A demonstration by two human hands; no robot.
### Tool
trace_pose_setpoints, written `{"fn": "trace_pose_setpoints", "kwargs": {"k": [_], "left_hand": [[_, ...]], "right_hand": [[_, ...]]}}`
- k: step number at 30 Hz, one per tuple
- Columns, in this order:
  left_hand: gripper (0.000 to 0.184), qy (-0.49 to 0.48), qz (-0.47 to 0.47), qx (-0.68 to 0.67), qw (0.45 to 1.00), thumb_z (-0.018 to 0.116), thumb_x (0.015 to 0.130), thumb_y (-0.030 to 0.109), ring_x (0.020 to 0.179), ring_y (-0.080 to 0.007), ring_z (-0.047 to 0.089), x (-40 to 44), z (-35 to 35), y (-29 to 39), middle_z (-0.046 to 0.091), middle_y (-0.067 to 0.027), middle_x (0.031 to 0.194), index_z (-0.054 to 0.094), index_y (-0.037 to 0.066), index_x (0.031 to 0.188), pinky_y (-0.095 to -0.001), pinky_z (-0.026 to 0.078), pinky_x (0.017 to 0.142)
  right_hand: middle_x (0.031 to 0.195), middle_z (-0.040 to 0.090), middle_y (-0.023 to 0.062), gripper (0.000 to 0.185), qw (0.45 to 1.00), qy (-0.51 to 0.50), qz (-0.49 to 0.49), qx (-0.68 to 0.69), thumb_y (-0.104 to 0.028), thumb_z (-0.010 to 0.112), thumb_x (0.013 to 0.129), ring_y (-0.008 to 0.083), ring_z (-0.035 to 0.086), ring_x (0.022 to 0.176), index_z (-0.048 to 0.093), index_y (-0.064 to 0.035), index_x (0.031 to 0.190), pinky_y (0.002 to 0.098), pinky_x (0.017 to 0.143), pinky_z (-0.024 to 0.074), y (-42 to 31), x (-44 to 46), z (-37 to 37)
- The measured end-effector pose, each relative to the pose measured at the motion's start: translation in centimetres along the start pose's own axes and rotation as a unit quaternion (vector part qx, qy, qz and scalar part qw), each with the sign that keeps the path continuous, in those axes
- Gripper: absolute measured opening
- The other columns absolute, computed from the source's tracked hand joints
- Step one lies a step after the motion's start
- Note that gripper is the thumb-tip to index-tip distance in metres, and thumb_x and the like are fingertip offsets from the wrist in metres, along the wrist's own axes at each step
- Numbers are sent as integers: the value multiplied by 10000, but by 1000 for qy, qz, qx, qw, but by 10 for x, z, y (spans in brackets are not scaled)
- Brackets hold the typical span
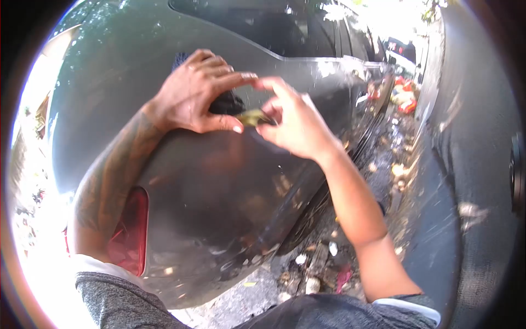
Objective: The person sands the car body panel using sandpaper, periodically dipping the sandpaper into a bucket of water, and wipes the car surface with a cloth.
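My left hand rests over the dark grey car panel, its fingers bent. A dark blue cloth-like piece shows behind its knuckles, and a crumpled black patch shows below its fingers; the palm hides whether they are one cloth. My right hand faces it, thumb and fingers curled around the end of a small yellow-green piece. The left thumb reaches the other end of that piece. The fingertips of both hands meet or nearly meet above it. Blur hides what the piece is.
A red tail light sits beside my left forearm. On the right stands another dark vehicle-like surface, with a narrow littered strip of ground between. Red and orange litter lies farther along. The car's window is above.
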State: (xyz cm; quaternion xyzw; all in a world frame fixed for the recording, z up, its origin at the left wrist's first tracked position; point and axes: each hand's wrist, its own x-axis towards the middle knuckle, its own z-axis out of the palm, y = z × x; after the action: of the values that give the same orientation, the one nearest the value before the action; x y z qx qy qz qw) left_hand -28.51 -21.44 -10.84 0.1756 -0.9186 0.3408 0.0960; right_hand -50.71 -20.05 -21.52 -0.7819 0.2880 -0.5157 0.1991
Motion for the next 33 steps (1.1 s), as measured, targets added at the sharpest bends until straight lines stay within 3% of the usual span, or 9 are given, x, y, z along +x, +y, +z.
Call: {"fn": "trace_pose_setpoints", "kwargs": {"k": [5,10,11,14,17,22,26,29,33], "left_hand": [[374,-9,34,27,999,638,859,356,1080,-367,576,-3,5,-2,625,-153,1026,608,27,1033,-483,377,1018],[216,-8,60,69,996,612,844,151,1120,-366,578,3,7,-7,634,-151,1068,596,20,1015,-466,385,1052],[211,19,70,91,993,610,850,147,1119,-366,581,4,10,-8,636,-152,1068,594,19,1018,-460,392,1047],[213,35,74,120,989,620,879,184,1107,-352,592,4,13,-6,647,-139,1063,606,25,1020,-438,417,1011],[182,87,39,63,993,635,727,152,845,-304,622,14,14,15,639,-87,835,613,74,890,-439,443,852],[223,56,54,43,996,647,840,304,902,-289,643,7,11,2,661,-90,867,635,86,885,-423,451,872],[231,56,58,52,995,649,849,331,913,-274,645,6,11,4,663,-86,859,642,100,871,-424,454,873],[239,71,46,47,995,648,844,339,916,-275,644,5,14,4,666,-87,869,645,101,868,-423,453,875],[253,75,45,56,995,651,833,350,923,-279,642,5,13,8,671,-87,887,648,99,869,-424,449,885]], "right_hand": [[906,735,164,536,987,3,-72,144,-161,833,704,195,708,821,607,39,1147,308,764,544,29,14,23],[1425,473,216,1199,796,-53,-99,594,-230,940,661,210,492,1286,158,148,1488,344,1098,380,50,-21,50],[1500,374,213,1251,851,-56,-120,508,-248,952,638,204,366,1388,130,141,1497,356,1146,309,51,-27,53],[1187,628,75,766,871,18,-34,490,-134,846,788,126,602,1050,445,32,1420,305,962,477,42,-39,73],[1003,674,24,245,802,79,-20,592,0,704,878,100,623,928,646,-9,1116,294,876,504,49,-38,78],[1034,691,68,201,671,199,22,714,-58,639,876,192,638,974,651,-53,1076,374,809,512,74,-88,72],[1414,461,272,436,838,344,95,412,-183,474,1018,428,466,1316,386,53,1374,594,1052,430,103,-177,41],[1163,638,191,317,789,469,296,264,-132,557,993,343,660,1080,492,66,1232,467,976,519,151,-253,58],[1057,693,90,257,797,492,306,173,-116,659,942,157,673,1018,652,21,1160,272,879,525,165,-282,126]]}}
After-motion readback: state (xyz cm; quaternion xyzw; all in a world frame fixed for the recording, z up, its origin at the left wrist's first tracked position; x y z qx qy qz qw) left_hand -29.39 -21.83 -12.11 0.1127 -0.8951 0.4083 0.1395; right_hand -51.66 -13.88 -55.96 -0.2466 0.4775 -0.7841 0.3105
